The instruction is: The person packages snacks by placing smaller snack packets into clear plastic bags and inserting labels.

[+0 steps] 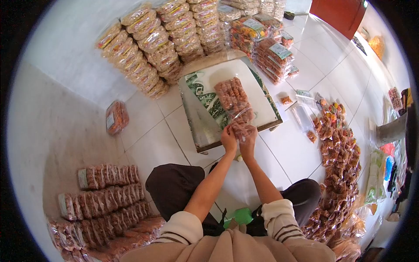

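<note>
A long clear plastic bag packed with reddish-brown snack pieces (235,98) lies on a low table (204,139) with a white and green patterned top. Its open, crumpled end points toward me at the table's front edge. My left hand (228,139) is closed on the left side of that end. On the right side, my right hand (247,140) grips the same plastic, with its fingers bunched round it. Both hands are close together. The fingertips are partly hidden by the plastic.
Tall stacks of pale snack packs (144,48) stand behind the table, beside red-orange packs (274,56). Rows of brown packs (104,201) lie at lower left. Many small packets (338,153) are heaped at right. A single pack (117,117) rests by the left wall.
</note>
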A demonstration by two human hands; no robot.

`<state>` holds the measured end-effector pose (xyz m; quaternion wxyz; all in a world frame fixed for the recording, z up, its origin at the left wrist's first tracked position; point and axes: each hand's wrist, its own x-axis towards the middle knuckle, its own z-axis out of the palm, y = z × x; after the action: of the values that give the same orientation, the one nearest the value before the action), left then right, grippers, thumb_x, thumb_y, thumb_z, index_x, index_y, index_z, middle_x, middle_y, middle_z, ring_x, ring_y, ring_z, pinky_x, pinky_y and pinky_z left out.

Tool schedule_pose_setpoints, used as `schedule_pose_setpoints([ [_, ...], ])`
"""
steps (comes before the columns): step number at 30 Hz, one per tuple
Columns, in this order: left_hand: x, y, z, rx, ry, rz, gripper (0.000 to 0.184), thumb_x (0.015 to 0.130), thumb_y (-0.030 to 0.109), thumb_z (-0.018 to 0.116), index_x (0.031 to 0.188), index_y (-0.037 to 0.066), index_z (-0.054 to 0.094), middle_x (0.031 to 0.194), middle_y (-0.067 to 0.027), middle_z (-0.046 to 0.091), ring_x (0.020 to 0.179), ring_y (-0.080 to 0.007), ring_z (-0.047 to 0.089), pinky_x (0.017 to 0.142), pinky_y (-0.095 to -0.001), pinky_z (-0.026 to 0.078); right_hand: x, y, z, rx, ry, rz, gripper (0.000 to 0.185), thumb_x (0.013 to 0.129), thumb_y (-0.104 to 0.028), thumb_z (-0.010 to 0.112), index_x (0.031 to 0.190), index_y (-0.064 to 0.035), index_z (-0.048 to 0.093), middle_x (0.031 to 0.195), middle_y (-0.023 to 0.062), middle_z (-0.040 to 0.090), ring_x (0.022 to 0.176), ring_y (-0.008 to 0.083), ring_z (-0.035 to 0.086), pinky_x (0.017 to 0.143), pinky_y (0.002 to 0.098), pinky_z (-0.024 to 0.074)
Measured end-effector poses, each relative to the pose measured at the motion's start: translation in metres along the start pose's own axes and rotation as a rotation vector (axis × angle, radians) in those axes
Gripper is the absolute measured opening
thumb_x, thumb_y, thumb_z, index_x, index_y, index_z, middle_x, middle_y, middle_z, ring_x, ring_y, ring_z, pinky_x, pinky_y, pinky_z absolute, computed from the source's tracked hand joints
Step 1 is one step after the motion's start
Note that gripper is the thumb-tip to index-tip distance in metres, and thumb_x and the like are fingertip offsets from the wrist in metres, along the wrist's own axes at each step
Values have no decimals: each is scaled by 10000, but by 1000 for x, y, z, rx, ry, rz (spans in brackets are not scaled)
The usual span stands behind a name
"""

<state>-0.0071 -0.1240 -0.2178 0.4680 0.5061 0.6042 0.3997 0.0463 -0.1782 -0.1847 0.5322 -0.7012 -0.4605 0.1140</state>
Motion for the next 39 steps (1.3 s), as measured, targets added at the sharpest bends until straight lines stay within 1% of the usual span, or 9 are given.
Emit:
schedule_pose_setpoints([
  [6,-2,-2,-6,423,73,373,234,851,76,420,1059,-5,492,874,-190,553,785,-317,542,685,-408,410,-9,7,5,-48,93,-96,431,695,59,554,1090,-115,549,1061,135,513,996,288,477,833,366,395],
  [11,-9,11,-14,186,-64,272,224,875,81,380,1061,-24,447,881,-212,546,790,-345,541,655,-429,412,-8,19,14,333,45,51,387,714,42,551,1088,-40,502,1057,147,519,933,302,524,763,331,444],
  [16,-12,-6,-16,139,-45,378,228,897,122,356,1077,-10,400,800,-219,573,749,-379,553,617,-433,420,7,5,18,-107,142,-45,361,694,-42,641,1013,-20,475,1007,143,520,917,257,521,792,339,418],
  [19,-17,-12,-20,128,-169,55,232,899,150,356,1089,20,384,774,-227,582,733,-393,559,608,-439,419,11,5,21,-36,-124,241,424,687,-99,664,1047,-21,454,948,129,513,868,261,514,779,336,407],
  [23,-28,2,-33,236,-191,197,247,901,179,362,1110,49,363,763,-241,577,736,-400,558,578,-459,409,-3,-7,15,-48,161,-32,438,674,-75,671,1049,-24,451,906,100,517,826,235,508,732,326,407],
  [25,-30,5,-38,219,-172,256,262,902,187,363,1127,54,352,757,-240,577,726,-401,557,566,-466,406,-13,-3,7,151,84,192,466,664,-62,680,1063,-29,443,936,88,535,835,208,525,725,312,416],
  [30,-29,1,-30,161,-133,354,413,903,211,374,1268,79,233,749,-233,586,678,-391,568,541,-453,409,-13,-1,1,132,-24,118,454,704,-72,638,1098,-13,420,928,141,558,830,249,547,723,342,421],
  [32,-30,9,-30,256,-207,275,457,905,229,365,1301,92,184,761,-235,589,677,-383,573,540,-446,412,-12,-11,1,192,32,157,291,704,-86,663,952,-26,523,854,82,593,733,185,569,669,308,445],
  [39,-25,-9,-16,261,-276,292,513,909,221,344,1347,101,105,669,-215,553,559,-334,532,502,-388,399,0,-2,-1,175,91,119,211,735,-113,609,898,-18,516,847,150,568,765,311,555,662,341,430],
])
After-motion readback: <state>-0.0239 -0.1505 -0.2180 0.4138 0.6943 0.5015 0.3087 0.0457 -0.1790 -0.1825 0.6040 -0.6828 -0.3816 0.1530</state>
